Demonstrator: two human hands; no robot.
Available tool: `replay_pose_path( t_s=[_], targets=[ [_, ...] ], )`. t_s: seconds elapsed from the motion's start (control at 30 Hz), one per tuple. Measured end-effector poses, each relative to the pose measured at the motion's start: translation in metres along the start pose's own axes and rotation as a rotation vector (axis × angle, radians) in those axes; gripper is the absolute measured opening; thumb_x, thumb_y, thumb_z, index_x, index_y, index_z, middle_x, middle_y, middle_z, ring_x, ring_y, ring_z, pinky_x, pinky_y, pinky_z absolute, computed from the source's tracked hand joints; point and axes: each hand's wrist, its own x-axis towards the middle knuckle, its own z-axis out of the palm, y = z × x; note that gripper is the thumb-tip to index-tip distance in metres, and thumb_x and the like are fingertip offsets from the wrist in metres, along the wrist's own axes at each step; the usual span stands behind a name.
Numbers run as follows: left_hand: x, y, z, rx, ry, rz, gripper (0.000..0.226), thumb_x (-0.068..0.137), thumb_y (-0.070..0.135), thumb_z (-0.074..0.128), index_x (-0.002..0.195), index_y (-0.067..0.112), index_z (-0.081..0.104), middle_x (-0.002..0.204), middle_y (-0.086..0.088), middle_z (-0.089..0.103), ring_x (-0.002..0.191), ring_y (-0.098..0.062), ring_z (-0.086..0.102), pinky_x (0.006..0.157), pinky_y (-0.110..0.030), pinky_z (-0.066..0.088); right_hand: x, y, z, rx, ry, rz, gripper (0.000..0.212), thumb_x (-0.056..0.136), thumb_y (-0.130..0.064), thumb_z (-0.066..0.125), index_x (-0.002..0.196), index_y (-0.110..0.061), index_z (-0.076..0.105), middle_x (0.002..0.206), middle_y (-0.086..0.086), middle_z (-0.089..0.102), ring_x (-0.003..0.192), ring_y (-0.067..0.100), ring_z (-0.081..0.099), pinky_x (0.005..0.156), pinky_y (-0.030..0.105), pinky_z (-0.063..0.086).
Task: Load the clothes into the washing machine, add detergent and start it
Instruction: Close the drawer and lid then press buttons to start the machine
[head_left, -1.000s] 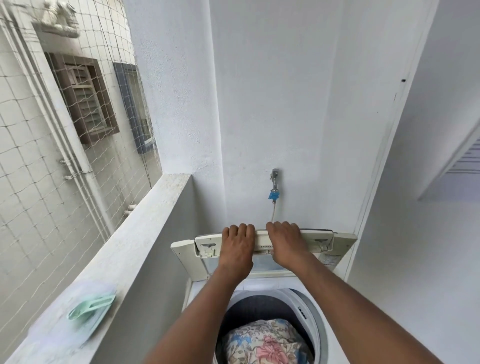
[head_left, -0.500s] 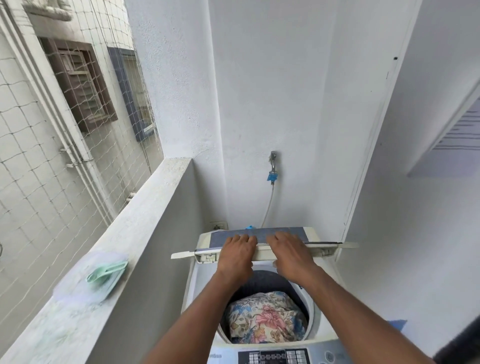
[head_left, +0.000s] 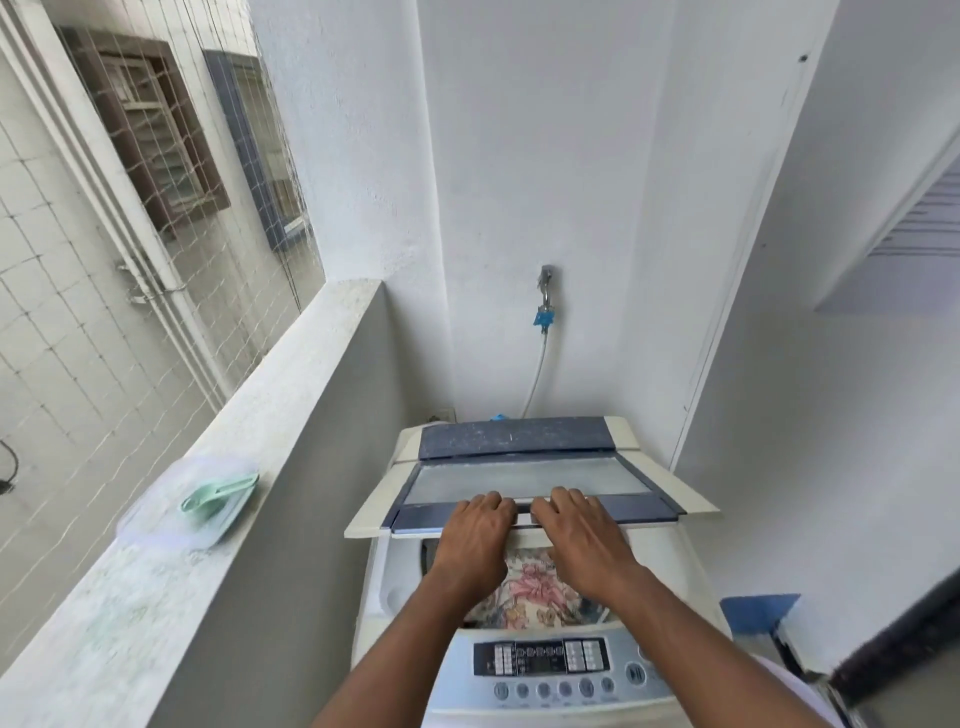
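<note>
Washer (head_left: 545, 670) fills the lower centre of the frame, its control panel (head_left: 540, 657) nearest the bottom edge and its folding lid (head_left: 524, 480) hinged at the far side, toward the middle of the picture. The lid's long axis runs left to right across the frame, and its front edge hangs a little above the tub opening, tilted down toward the camera, so the gap to close lies straight below both hands. Left hand (head_left: 475, 530) and right hand (head_left: 579, 530) sit side by side on that front edge, near its middle, fingers laid over the top and slightly bent. Whether thumbs hook underneath cannot be told. Neither hand is nearer; they share the edge evenly, just beside each other with a small gap between.

Clothes (head_left: 535, 587), a floral fabric, show in the tub under the wrists, low enough that the lid looks free to come down.

On the ledge (head_left: 270, 415) at centre left lies a clear tub (head_left: 197, 512) with a green scoop (head_left: 218, 499) on it, well apart from the hands.

Judging by this, loading looks done; shutting the lid is the step in hand, starting remains.
</note>
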Motion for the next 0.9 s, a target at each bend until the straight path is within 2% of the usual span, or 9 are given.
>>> replay_pose_path(
  t_s=[0.17, 0.33, 0.43, 0.63, 0.77, 0.9],
  targets=[
    [-0.023, 0.008, 0.026, -0.047, -0.051, -0.021, 0.033, 0.092, 0.011, 0.061, 0.124, 0.018, 0.058, 0.120, -0.004, 0.061, 0.115, -0.028, 0.057, 0.095, -0.037, 0.039, -0.021, -0.005, 0.026, 0.052, -0.059, -0.026, 0.029, 0.096, -0.030, 0.068, 0.119, -0.022, 0.052, 0.119, 0.004, 0.055, 0.111, 0.027, 0.054, 0.095, 0.040, 0.044],
    [-0.046, 0.020, 0.052, -0.073, -0.077, -0.061, 0.031, 0.097, 0.019, 0.060, 0.128, 0.018, 0.057, 0.125, -0.004, 0.061, 0.120, -0.028, 0.057, 0.100, -0.038, 0.039, -0.040, -0.004, 0.055, 0.102, -0.086, -0.033, 0.029, 0.103, -0.048, 0.054, 0.116, -0.022, 0.051, 0.116, 0.003, 0.054, 0.108, 0.025, 0.052, 0.097, 0.041, 0.046],
    [-0.058, 0.026, 0.065, -0.094, -0.083, -0.071, 0.030, 0.102, 0.025, 0.057, 0.131, 0.018, 0.056, 0.127, -0.003, 0.060, 0.121, -0.027, 0.056, 0.103, -0.037, 0.041, -0.051, -0.003, 0.073, 0.120, -0.101, -0.049, 0.025, 0.107, -0.042, 0.045, 0.121, -0.022, 0.052, 0.117, 0.004, 0.053, 0.108, 0.025, 0.052, 0.097, 0.041, 0.046],
    [-0.077, 0.027, 0.091, -0.157, -0.081, -0.082, 0.046, 0.093, 0.008, 0.049, 0.139, 0.014, 0.052, 0.132, -0.007, 0.057, 0.120, -0.030, 0.054, 0.106, -0.036, 0.042, -0.063, -0.004, 0.100, 0.147, -0.132, -0.022, 0.021, 0.107, -0.029, 0.047, 0.126, -0.021, 0.052, 0.118, 0.005, 0.052, 0.106, 0.023, 0.049, 0.094, 0.038, 0.046],
    [-0.085, 0.030, 0.110, -0.199, -0.039, -0.081, 0.045, 0.099, 0.019, 0.033, 0.138, 0.011, 0.053, 0.132, -0.010, 0.059, 0.117, -0.031, 0.054, 0.107, -0.037, 0.042, -0.070, -0.005, 0.118, 0.146, -0.121, 0.000, 0.021, 0.106, -0.030, 0.047, 0.123, -0.021, 0.056, 0.115, 0.005, 0.054, 0.103, 0.026, 0.053, 0.092, 0.039, 0.046],
    [-0.086, 0.025, 0.129, -0.237, 0.001, -0.079, 0.045, 0.093, 0.018, 0.044, 0.136, 0.011, 0.054, 0.129, -0.008, 0.059, 0.115, -0.029, 0.052, 0.107, -0.036, 0.042, -0.071, -0.008, 0.137, 0.174, -0.052, 0.054, 0.022, 0.104, -0.036, 0.048, 0.118, -0.022, 0.059, 0.108, 0.002, 0.054, 0.097, 0.024, 0.053, 0.092, 0.040, 0.048]
  ],
)
